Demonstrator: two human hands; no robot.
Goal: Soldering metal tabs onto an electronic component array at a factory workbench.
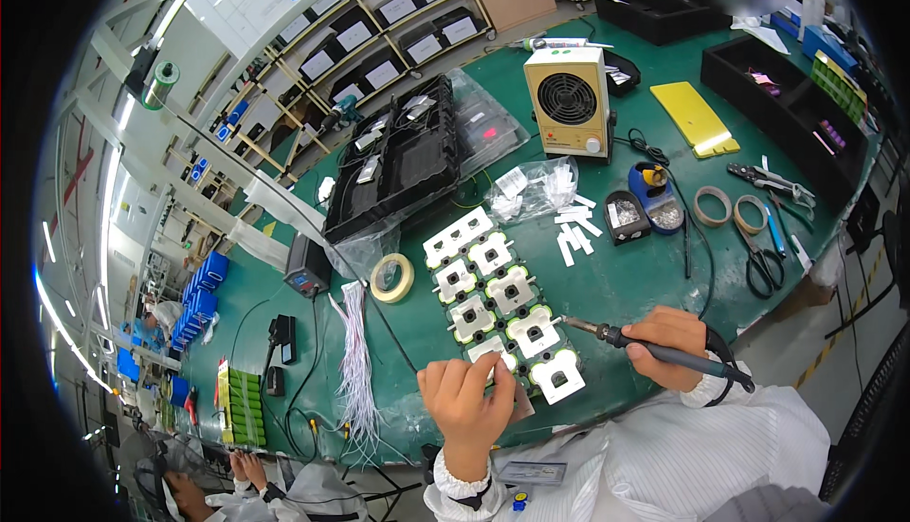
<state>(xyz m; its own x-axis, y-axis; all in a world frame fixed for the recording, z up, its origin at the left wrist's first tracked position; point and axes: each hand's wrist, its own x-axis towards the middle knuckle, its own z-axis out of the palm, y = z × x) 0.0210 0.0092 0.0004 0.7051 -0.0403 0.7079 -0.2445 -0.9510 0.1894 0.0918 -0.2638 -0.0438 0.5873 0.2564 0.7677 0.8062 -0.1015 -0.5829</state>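
Observation:
My right hand (pixel 668 342) grips a soldering iron (pixel 616 336), its tip close to a metal tab on the right edge of a battery pack (pixel 512 290). White plates with dark round spots cover the pack in two columns, and green shows around them. Over the pack's near left end is my left hand (pixel 466 403), thumb and forefinger pinched together. A thin solder wire (pixel 327 242) runs down to this hand from a green spool (pixel 163 84) at the upper left. The pinched end of the wire is hidden by the fingers.
Beyond the pack stand an ionizing fan (pixel 567 100) and a bag of white pieces (pixel 536 188). Right lie scissors (pixel 761 268), tape rolls (pixel 713 206) and a blue iron stand (pixel 656 198). Left are white wires (pixel 356 370), yellowish tape (pixel 391 277) and another person's hands (pixel 248 468).

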